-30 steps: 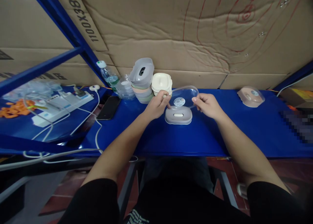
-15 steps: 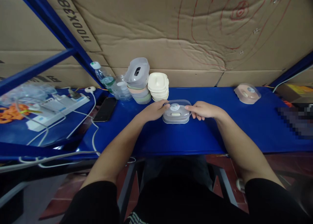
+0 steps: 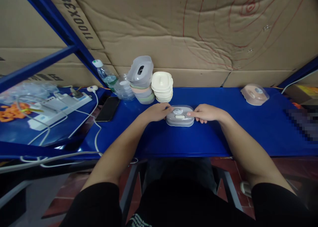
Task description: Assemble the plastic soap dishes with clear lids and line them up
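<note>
A small grey oval plastic box (image 3: 180, 122) with a see-through lid rests on the blue tabletop in front of me. The lid carries a round white label (image 3: 178, 111), and a cream bar (image 3: 180, 116) shows below it. At the box's left end, my left hand (image 3: 158, 112) is closed on it, thumb at the lid's edge. My right hand (image 3: 205, 113) grips the right end, with its thumb over the lid and its fingers curled at the side. Just behind stands a stack of cream lidded pieces (image 3: 162, 83), beside a stack of grey, green and pink trays (image 3: 141, 74).
A pink box with a clear lid (image 3: 255, 94) sits at the right. To the left are a water bottle (image 3: 107, 76), clear plastic cups (image 3: 125, 91), a black phone (image 3: 108, 109) and a power strip (image 3: 59, 111) with cables. Cardboard (image 3: 139, 25) backs the blue table (image 3: 184, 142).
The box has come slightly nearer to me, with both hands still on its ends. My view has shifted a little. The stacks and the pink box stay in place.
</note>
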Demonstrator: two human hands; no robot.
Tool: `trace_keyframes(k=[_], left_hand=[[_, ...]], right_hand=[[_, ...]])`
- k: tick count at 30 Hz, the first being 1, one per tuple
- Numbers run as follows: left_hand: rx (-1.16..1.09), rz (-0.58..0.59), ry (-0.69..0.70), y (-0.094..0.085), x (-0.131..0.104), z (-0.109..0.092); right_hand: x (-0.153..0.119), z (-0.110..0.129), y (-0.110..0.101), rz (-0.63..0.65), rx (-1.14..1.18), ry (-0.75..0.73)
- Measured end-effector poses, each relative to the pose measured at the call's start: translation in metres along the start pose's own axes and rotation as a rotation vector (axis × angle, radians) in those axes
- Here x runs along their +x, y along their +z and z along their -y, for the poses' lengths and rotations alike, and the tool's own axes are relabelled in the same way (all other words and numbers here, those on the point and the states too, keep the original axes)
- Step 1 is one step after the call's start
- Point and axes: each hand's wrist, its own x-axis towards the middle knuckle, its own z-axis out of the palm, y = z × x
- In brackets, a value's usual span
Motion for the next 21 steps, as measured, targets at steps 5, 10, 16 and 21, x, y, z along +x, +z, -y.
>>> trace_keyframes(k=[5, 10, 16, 21], left_hand=[[-0.099, -0.009, -0.008, 0.006, 0.008, 0.003], [-0.251, -0.048, -0.046, 0.017, 0.022, 0.011], [-0.308, -0.049, -0.055, 0.02, 0.026, 0.015], [-0.291, -0.062, -0.016, 0.018, 0.022, 0.011]], right_hand=[[0.003, -0.004, -0.002, -0.066, -0.012, -0.001], [0.008, -0.009, -0.005, -0.186, -0.034, 0.035], [0.009, -0.009, -0.005, -0.198, -0.017, 0.051], [0.005, -0.006, -0.006, -0.175, -0.023, 0.038]])
